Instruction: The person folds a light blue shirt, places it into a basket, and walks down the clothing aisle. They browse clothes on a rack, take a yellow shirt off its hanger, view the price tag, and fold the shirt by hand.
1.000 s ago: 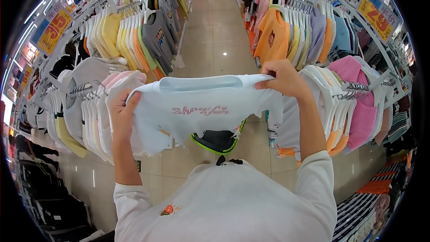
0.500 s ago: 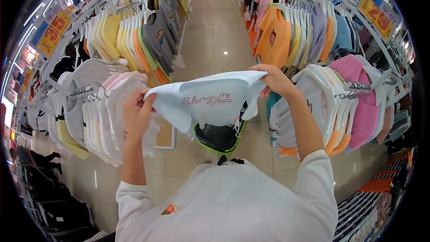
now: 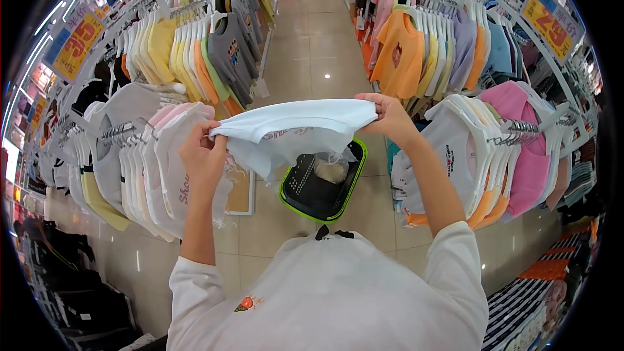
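A pale blue-white shirt (image 3: 292, 118) is stretched between my two hands, its upper part folded over so that only a bit of the pink lettering shows. My left hand (image 3: 203, 149) pinches its left end between thumb and fingers. At the right end, my right hand (image 3: 389, 119) grips the cloth with the fingers closed. Below the shirt a black basket with a lime-green rim (image 3: 283, 203) stands on the floor, partly covered by the cloth. Something pale in clear plastic (image 3: 331, 169) lies inside it.
White and pale shirts (image 3: 170, 156) hang on a rack at the left. Another rack on the right holds white, orange and pink shirts (image 3: 525, 179). Farther racks line a tiled aisle (image 3: 311, 45). Price signs (image 3: 78, 45) stand above. A brown-and-white board (image 3: 241, 192) is low beside the left rack.
My hands have come closer together. The shirt's front has folded under, hiding most of its lettering, and more of the basket shows below.
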Demonstrator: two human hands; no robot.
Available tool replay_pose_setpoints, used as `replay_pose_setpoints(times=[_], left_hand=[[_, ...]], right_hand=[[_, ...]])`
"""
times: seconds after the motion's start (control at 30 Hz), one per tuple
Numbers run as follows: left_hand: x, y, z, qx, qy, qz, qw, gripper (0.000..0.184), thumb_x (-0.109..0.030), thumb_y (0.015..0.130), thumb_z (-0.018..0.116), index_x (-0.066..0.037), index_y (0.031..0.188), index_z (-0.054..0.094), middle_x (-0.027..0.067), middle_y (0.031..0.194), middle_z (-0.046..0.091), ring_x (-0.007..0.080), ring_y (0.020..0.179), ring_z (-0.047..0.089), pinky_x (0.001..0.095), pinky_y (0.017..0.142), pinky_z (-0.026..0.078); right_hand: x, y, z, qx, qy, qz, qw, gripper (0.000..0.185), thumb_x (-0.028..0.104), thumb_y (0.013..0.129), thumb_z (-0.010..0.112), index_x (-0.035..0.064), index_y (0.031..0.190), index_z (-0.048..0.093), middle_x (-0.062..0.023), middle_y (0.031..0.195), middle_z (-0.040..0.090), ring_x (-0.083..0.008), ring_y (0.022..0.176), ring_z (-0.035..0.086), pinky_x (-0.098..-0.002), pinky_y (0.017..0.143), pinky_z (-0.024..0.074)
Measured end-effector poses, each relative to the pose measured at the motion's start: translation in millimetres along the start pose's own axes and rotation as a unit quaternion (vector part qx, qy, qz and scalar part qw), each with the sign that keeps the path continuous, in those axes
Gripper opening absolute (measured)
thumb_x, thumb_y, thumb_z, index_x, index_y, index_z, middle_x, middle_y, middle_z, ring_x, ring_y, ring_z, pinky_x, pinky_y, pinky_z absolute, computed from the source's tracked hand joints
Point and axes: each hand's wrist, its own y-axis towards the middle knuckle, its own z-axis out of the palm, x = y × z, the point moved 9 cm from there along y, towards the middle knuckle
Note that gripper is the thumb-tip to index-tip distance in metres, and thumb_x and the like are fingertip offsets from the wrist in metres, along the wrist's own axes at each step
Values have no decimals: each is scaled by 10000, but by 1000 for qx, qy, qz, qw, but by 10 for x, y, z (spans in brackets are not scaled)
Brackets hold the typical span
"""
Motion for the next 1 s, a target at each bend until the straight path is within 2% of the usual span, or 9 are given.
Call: replay_pose_setpoints(times=[0.2,0.3,0.4,0.5,0.6,0.7,0.8,0.9,1.0], left_hand=[[215,39,39,-49,-141,-29,988,99,37,915,586,-27,983,618,39,837,625,64,624,607,200,503,484],[429,10,17,-8,-180,-112,977,146,59,915,571,-32,1008,635,55,893,619,72,612,598,205,486,480],[397,-7,3,9,-212,-120,970,215,79,905,563,-30,1070,648,35,908,611,74,705,616,200,562,493],[261,-20,7,16,-192,-64,979,320,127,868,573,-16,1147,638,36,1021,591,89,852,622,208,705,514],[63,-60,93,53,-223,-18,973,396,177,831,576,6,1186,617,50,1117,557,123,988,605,232,824,508],[-125,-83,25,54,-145,83,984,461,218,792,582,18,1208,603,71,1192,524,177,1047,599,256,847,516],[-529,-286,-182,7,-44,173,984,456,197,779,618,18,1198,609,89,1175,538,203,1083,590,276,873,510],[-903,-373,-410,-17,-35,263,964,450,166,757,674,12,1176,619,102,1185,539,212,1080,592,297,905,505],[-1025,-305,-504,-17,-89,253,963,427,129,743,721,6,1143,634,94,1163,546,201,1077,587,306,926,496]], right_hand=[[-69,18,80,-3,-26,-39,999,662,-117,712,683,-15,1347,525,-38,1148,665,-98,1010,640,-260,923,505],[95,-44,101,-20,-47,-72,996,665,-106,723,671,-10,1362,511,-48,1180,656,-104,1056,628,-257,955,483],[295,-146,88,-33,-72,-89,993,670,-103,727,666,-2,1369,505,-53,1196,649,-113,1096,616,-255,978,467],[346,-173,68,-32,-56,-108,992,632,-88,744,616,-8,1361,505,-73,1210,646,-148,1121,613,-291,1008,451],[396,-192,64,-33,-49,-111,992,612,-110,758,618,-5,1352,514,-77,1212,646,-141,1127,609,-285,1012,447],[415,-204,59,-26,-11,-109,994,612,-149,772,624,-1,1356,514,-70,1216,644,-136,1128,608,-283,1008,450],[663,-446,123,-41,-10,-121,992,597,-184,780,620,0,1342,535,-54,1185,660,-125,1096,624,-271,980,468],[987,-710,128,-60,-4,-200,978,552,-173,787,644,2,1306,575,-40,1143,679,-112,1050,641,-250,940,487],[1236,-863,27,-101,-26,-271,957,461,-162,787,657,-9,1222,634,-40,1086,695,-103,992,653,-232,879,509]])
